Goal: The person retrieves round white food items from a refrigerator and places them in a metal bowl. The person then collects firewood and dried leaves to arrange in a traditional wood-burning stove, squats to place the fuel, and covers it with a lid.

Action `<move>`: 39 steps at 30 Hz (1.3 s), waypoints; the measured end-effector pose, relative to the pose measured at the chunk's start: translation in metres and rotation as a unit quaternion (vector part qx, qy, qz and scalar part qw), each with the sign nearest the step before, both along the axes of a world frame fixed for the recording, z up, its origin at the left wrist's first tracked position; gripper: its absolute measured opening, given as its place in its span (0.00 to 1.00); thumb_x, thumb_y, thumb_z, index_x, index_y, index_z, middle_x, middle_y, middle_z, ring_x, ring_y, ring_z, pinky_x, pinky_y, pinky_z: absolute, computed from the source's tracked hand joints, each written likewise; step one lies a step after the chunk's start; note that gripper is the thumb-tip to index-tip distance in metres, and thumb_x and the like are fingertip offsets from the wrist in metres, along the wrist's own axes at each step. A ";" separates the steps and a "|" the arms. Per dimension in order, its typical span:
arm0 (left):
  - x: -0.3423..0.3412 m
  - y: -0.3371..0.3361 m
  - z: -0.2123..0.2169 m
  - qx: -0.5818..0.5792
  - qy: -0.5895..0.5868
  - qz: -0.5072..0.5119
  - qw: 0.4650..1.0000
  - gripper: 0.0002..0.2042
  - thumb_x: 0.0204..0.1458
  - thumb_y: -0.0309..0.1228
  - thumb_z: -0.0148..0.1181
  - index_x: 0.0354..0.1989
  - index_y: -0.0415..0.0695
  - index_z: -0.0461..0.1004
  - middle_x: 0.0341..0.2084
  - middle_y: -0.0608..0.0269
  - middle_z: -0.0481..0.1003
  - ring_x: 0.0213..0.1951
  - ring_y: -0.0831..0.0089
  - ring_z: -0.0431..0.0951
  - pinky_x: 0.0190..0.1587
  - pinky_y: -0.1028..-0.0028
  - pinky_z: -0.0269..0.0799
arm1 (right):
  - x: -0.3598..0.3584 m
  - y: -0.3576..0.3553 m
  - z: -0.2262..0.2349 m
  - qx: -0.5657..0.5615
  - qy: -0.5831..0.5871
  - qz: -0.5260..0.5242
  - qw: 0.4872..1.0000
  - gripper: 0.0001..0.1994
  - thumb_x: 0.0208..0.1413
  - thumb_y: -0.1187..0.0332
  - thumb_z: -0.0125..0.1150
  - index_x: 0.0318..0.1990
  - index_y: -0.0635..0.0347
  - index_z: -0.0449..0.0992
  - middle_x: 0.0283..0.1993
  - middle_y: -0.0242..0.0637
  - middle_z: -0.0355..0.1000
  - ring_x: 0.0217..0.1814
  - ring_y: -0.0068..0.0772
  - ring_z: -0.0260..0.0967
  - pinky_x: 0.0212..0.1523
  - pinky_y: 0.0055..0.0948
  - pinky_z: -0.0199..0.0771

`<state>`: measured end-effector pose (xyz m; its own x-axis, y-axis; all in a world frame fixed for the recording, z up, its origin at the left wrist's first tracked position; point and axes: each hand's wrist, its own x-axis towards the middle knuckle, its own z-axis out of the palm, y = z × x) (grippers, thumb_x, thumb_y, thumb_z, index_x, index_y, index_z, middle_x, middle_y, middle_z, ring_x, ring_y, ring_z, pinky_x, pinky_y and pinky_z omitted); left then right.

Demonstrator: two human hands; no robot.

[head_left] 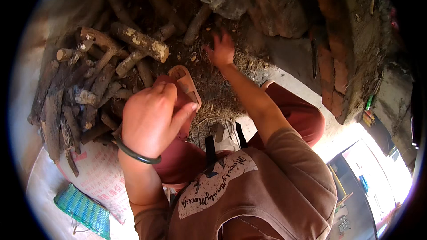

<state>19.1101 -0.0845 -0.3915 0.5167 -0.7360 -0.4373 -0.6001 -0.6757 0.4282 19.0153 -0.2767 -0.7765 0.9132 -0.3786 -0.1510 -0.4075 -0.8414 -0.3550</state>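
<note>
Biggest thing in view is the firewood pile [95, 80], a heap of rough, barky branches and split logs stacked on the ground, and everything else sits around it. On top of the pile lies one thick, pale-barked log [140, 41], knotted and stubby. It looks heavy and stiff, with coarse bark that should give good grip; I'd judge the middle of its length the place to take it, clear of the sawn end.

Under the pile's near edge, a printed sack [100, 180] is spread flat on the floor, and beyond the sack's corner sits a woven teal basket [84, 209].

Right of the pile the ground is littered with dry chips and straw [209, 89]. These are light, brittle scraps, likely to crumble, better pinched or scooped than gripped.

The right hand [221, 48] stretches out over that litter, well right of the pile, fingers spread and released, holding nothing, tips just at the debris. Past it, at the pile's far right, a knotted clear plastic bag [218, 1] rests against a stick.

The left hand [151, 118] hovers at the pile's near edge, fingers curled in with thumb against them; whether it pinches something small I cannot tell. A dark bangle [135, 154] rings its wrist. Beside it, a pink sandal [189, 84].
</note>
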 end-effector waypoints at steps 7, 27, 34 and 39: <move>-0.008 -0.026 0.009 -0.046 -0.014 -0.021 0.999 0.18 0.50 0.43 0.65 0.25 0.38 0.70 0.25 0.48 0.73 0.29 0.49 0.76 0.33 0.57 0.70 | 0.106 -0.091 0.033 0.038 0.044 -0.125 0.990 0.28 0.51 0.56 0.68 0.59 0.54 0.71 0.53 0.51 0.74 0.49 0.55 0.74 0.45 0.49 0.76; -0.048 -0.074 0.019 -0.037 -0.008 -0.062 0.997 0.24 0.52 0.54 0.62 0.22 0.41 0.76 0.22 0.51 0.77 0.32 0.50 0.79 0.36 0.56 0.73 | -0.119 -0.154 0.517 0.497 -0.294 -0.251 0.777 0.11 0.64 0.63 0.59 0.45 0.62 0.77 0.26 0.28 0.72 0.19 0.17 0.69 0.16 0.21 0.64; -0.043 -0.071 0.016 -0.010 0.000 -0.072 0.997 0.26 0.53 0.56 0.60 0.23 0.42 0.77 0.24 0.50 0.78 0.32 0.50 0.79 0.35 0.57 0.72 | -0.026 -0.299 0.540 0.414 -0.459 -0.259 0.742 0.07 0.64 0.66 0.57 0.45 0.58 0.74 0.35 0.33 0.75 0.29 0.26 0.74 0.25 0.24 0.72; -0.034 -0.074 0.000 -0.041 -0.042 -0.093 0.994 0.29 0.55 0.58 0.53 0.26 0.40 0.80 0.30 0.49 0.80 0.38 0.49 0.80 0.40 0.54 0.74 | 0.032 -0.431 0.530 0.259 -0.470 -0.275 0.798 0.10 0.58 0.60 0.60 0.37 0.57 0.77 0.31 0.33 0.72 0.31 0.28 0.69 0.33 0.30 0.74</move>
